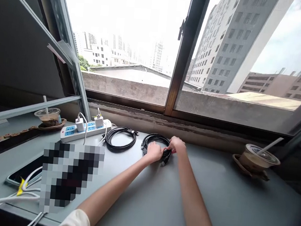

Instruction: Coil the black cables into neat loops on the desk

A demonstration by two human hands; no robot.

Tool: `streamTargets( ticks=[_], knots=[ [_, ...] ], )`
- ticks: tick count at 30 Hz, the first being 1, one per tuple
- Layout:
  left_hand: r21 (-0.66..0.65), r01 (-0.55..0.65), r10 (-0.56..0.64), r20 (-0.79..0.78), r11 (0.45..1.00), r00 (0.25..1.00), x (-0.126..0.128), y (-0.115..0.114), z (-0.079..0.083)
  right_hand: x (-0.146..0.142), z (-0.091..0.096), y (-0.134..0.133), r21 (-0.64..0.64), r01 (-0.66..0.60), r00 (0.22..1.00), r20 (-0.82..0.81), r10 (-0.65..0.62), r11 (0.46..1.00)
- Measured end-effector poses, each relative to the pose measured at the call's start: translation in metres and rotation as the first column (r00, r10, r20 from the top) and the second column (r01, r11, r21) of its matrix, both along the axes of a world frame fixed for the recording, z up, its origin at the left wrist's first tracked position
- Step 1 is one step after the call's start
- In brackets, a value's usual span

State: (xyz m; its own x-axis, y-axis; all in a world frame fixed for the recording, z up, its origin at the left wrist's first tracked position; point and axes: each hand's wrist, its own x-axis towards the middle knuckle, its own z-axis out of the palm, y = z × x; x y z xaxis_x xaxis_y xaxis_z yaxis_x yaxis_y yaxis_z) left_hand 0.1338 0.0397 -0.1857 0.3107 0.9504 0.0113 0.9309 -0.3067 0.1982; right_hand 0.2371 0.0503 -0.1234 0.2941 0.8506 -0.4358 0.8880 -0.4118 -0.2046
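Note:
A coiled black cable lies on the grey table near the window sill, with both of my hands at it. My left hand has its fingers closed on the front of the coil. On the coil's right side, my right hand pinches the cable, its fingers partly hidden. A dark plug end hangs out just below my fingers. Left of my hands, apart from them, rests a second coiled black cable with its connectors at the upper right.
A white power strip with two chargers stands at the back left. Drink cups sit on holders at far right and far left. Phones and white cables lie at left. A window runs behind; a metal frame rises left.

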Motion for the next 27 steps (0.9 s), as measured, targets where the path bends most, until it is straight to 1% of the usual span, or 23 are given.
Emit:
streamTargets(
  ticks=[3, 5, 9, 12, 15, 18, 20, 22, 24, 27],
  knots=[
    [0.024, -0.015, 0.015, 0.019, 1.0, 1.0, 0.002, -0.001, -0.003, -0.002, -0.002, 0.003, 0.002, -0.002, 0.999, 0.036, 0.002, 1.0],
    [0.04, -0.003, 0.002, 0.026, 0.999, 1.0, 0.002, -0.003, -0.005, -0.002, -0.004, 0.003, -0.007, -0.003, 0.999, 0.035, 0.003, 1.0],
    [0.048, 0.066, -0.067, 0.021, 0.997, 0.998, 0.001, -0.006, -0.005, 0.004, -0.009, 0.002, -0.041, -0.017, 0.999, -0.03, 0.016, 0.999],
    [0.021, 0.11, -0.11, 0.006, 0.994, 0.994, -0.001, -0.006, -0.001, 0.011, -0.014, 0.004, -0.061, -0.031, 0.997, -0.079, 0.026, 0.998],
    [-0.021, 0.132, -0.133, -0.009, 0.991, 0.991, -0.003, -0.007, 0.008, 0.016, -0.02, 0.008, -0.065, -0.03, 0.995, -0.097, 0.024, 0.997],
    [-0.054, 0.15, -0.151, -0.015, 0.987, 0.988, -0.005, -0.011, 0.022, 0.018, -0.025, 0.01, -0.056, -0.028, 0.995, -0.1, 0.022, 0.998],
    [-0.073, 0.17, -0.171, -0.005, 0.983, 0.985, -0.006, -0.014, 0.034, 0.018, -0.026, 0.01, -0.052, -0.034, 0.995, -0.1, 0.028, 0.998],
    [-0.095, 0.194, -0.194, 0.01, 0.976, 0.981, -0.007, -0.016, 0.044, 0.018, -0.022, 0.009, -0.052, -0.046, 0.994, -0.1, 0.041, 0.998],
    [-0.117, 0.214, -0.214, 0.017, 0.97, 0.977, -0.008, -0.018, 0.052, 0.017, -0.015, 0.006, -0.045, -0.071, 0.992, -0.106, 0.065, 0.997],
    [-0.135, 0.218, -0.22, 0.001, 0.967, 0.975, -0.01, -0.02, 0.058, 0.015, 0.0, 0.002, 0.041, -0.122, 0.984, -0.123, 0.126, 0.992]
  ],
)
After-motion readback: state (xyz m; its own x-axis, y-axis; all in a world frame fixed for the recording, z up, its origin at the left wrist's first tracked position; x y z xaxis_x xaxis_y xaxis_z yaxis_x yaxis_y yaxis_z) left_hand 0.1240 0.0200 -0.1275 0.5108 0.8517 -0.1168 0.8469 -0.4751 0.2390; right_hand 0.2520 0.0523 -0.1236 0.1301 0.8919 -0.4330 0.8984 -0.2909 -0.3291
